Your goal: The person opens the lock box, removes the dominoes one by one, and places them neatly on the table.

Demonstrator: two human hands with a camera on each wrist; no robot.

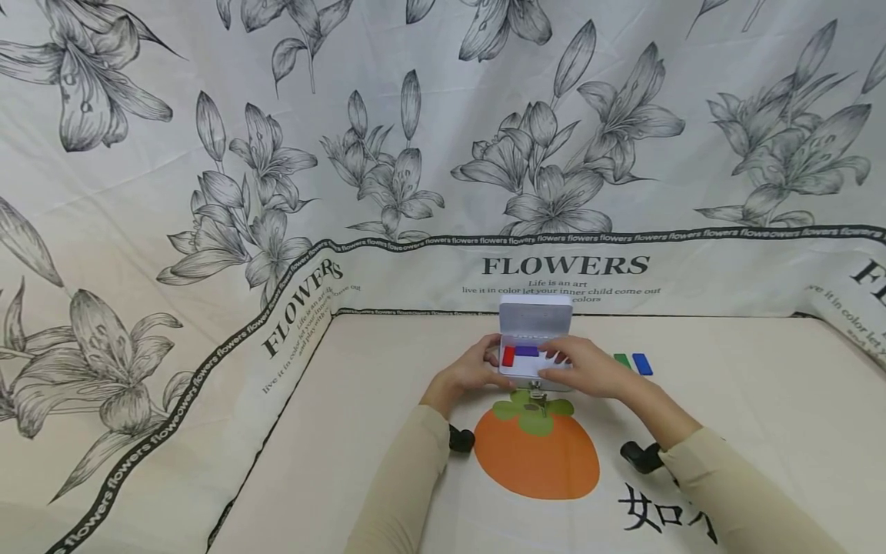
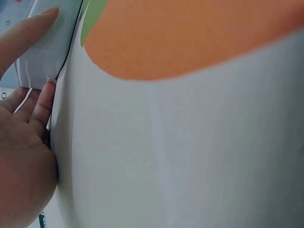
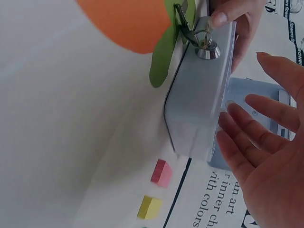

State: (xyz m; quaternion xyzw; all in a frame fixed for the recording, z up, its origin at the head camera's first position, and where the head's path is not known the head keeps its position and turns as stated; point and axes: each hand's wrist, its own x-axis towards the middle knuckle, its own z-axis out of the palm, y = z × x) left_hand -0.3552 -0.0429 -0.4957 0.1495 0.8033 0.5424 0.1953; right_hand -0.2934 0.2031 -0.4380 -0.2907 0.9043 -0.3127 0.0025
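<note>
Plainly, the left hand [image 1: 476,365] grasps the left end of a pale cash box [image 3: 197,99], thumb at the front and the other fingers round the side. The right hand [image 1: 584,368] is loose, not clenched, its fingers reaching over the right half of the open box; nothing shows in its palm, though the fingertips are partly hidden and may be touching something inside. The box sits on the tabletop [image 1: 374,400] between both hands, just beyond a printed persimmon [image 1: 536,462].

Toward the left inside lie a red block [image 1: 508,356] and, just beside it, a purple block [image 1: 527,351]. A careless sweep of the right fingers could knock these askew; a push could slide the box if the left grip slackens; a jolt could drop the raised lid [image 1: 536,317] onto the fingers.

The box's long axis runs left to right, its lock [image 3: 209,51] and hanging keys [image 3: 184,19] facing the person, the lid at the far side. The red block points away from the person, the purple one crosswise.

Farther right are a pink block [image 3: 162,173], a yellow block [image 3: 149,207], a green block [image 1: 622,359] and a blue block [image 1: 643,364].
</note>
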